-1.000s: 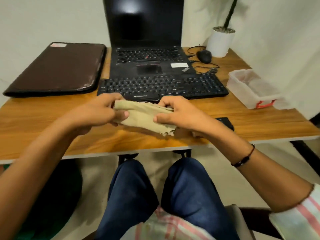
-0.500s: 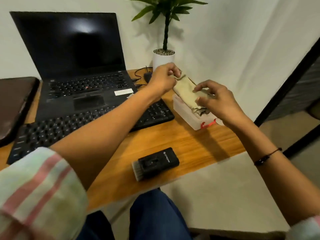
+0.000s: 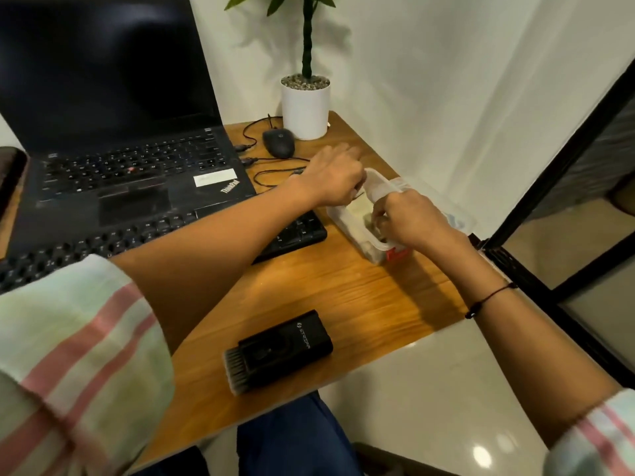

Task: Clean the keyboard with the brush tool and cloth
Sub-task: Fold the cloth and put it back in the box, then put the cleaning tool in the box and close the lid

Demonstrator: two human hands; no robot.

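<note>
The beige cloth [image 3: 360, 211] lies inside a clear plastic box [image 3: 345, 225] at the right of the desk, mostly hidden by my hands. My left hand [image 3: 335, 176] reaches across the keyboard and grips the cloth's far end at the box's rim. At the near end of the box, my right hand [image 3: 409, 218] has its fingers curled down into the box on the cloth. The black brush tool [image 3: 281, 348] lies untouched by the desk's front edge, bristles pointing left. My left forearm covers part of the black keyboard [image 3: 295, 231].
An open black laptop [image 3: 130, 173] stands behind the keyboard. A mouse [image 3: 279, 142], its cables and a white plant pot [image 3: 305, 108] sit at the back right. The box's clear lid [image 3: 457, 218] lies beside it at the desk's right edge.
Both hands carried the cloth from in front of me to the box on the right and have lowered it from above the box down into it.
</note>
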